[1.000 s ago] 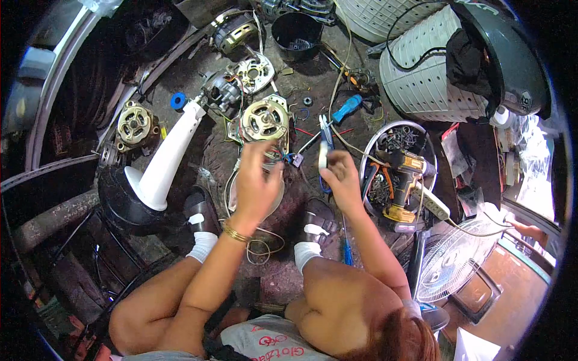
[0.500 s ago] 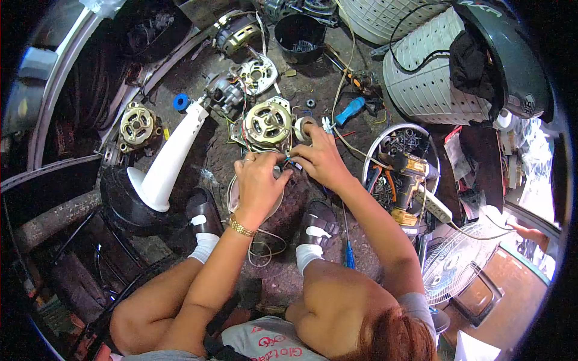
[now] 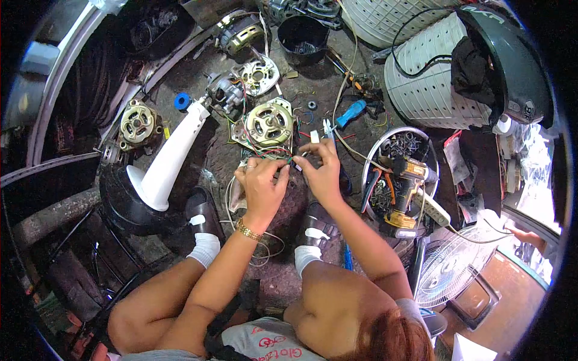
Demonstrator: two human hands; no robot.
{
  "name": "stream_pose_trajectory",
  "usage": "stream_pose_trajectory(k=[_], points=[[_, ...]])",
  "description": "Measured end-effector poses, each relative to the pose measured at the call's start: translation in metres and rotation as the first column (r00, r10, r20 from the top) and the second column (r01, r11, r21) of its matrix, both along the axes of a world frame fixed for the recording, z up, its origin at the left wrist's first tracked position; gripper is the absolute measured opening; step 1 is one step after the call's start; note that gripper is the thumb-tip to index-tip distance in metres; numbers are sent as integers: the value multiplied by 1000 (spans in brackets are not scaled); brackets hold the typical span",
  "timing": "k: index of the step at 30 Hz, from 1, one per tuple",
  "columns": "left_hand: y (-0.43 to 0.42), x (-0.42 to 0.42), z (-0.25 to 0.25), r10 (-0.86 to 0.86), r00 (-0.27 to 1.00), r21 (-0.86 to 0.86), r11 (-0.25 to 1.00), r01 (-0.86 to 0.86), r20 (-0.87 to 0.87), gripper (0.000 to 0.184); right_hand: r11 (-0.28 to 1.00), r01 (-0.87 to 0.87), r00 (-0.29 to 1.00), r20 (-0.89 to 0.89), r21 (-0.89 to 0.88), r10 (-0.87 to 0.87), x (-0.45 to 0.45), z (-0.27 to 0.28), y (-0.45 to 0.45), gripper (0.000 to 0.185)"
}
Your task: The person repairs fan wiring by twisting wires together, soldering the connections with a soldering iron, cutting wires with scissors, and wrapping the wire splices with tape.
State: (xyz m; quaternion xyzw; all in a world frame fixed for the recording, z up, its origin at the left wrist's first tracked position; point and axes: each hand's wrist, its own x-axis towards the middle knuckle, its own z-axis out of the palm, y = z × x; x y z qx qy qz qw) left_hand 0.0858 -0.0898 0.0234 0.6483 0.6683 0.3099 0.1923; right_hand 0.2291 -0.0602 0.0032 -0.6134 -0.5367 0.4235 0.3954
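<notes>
My left hand (image 3: 262,183) is closed, thumb and fingertips pinching thin electrical wires (image 3: 290,160) at the near edge of an electric motor (image 3: 269,124). My right hand (image 3: 322,174) pinches the same bundle from the other side, thumb against forefinger. The fingertips nearly meet, so the exact spot they grip is partly hidden. Red, green and dark wires run from the motor's rim to the fingers. Just beyond my right fingers shows a small white piece (image 3: 314,137); I cannot tell whether they touch it. Pliers (image 3: 328,129) lie near it.
A blue-handled tool (image 3: 351,113) lies beyond my right hand. At right, a cordless drill (image 3: 409,186) rests over a round tray (image 3: 367,162) of small metal parts. A white fan stand (image 3: 171,159) leans at left. Another motor (image 3: 138,125) and a black bucket (image 3: 303,39) stand farther off.
My right hand has shifted slightly right and turned. The white ring near its fingers now shows as a narrow piece farther right. Both hands still pinch the wires.
</notes>
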Motion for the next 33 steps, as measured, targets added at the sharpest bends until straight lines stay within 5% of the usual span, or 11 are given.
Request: stream_pose_trajectory(k=[1, 6, 8, 20, 33], points=[[-1, 1, -1, 1, 1000, -1, 1000, -1, 1, 6, 992, 19, 999, 45, 126, -25, -1, -7, -5, 16], [-2, 1, 0, 9, 1000, -28, 1000, -9, 3, 7, 984, 74, 997, -1, 164, -75, -8, -8, -20, 21], [-1, 0, 0, -3, 1000, -27, 1000, 4, 13, 8, 974, 24, 992, 118, 225, -51, -6, -8, -21, 22], [1, -5, 1, -109, 994, -93, 990, 110, 18, 9, 934, -227, 951, 271, 274, 152, 5, -7, -3, 23], [3, -2, 2, -7, 992, -96, 995, 19, 123, 11, 937, -218, 952, 269, 273, 144, 4, -3, 3, 15]])
